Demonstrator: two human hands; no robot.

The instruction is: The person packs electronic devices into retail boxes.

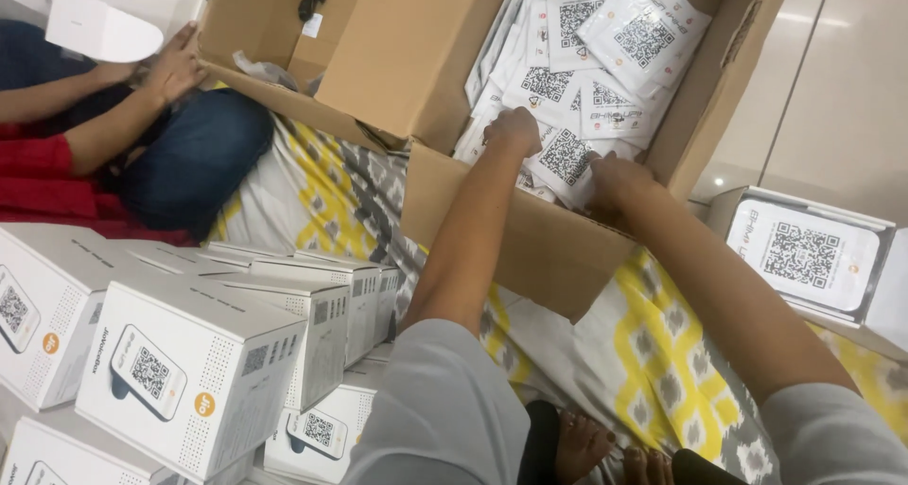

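Both hands inside cardboard box (530, 248): left hand (514, 128) curled shut over white packets (605, 64), right hand (610, 180) with fingers closed on one white packet (566, 156) in pile. Near, at left: stacked white boxes (189, 371) on patterned yellow-grey sheet (662, 352). Bare feet (601, 452) at bottom edge. At right: open white box (809, 256) with card in it. Far left: seated co-worker's hand (175, 69) on white carton (104, 26), second brown box (274, 21) beside.
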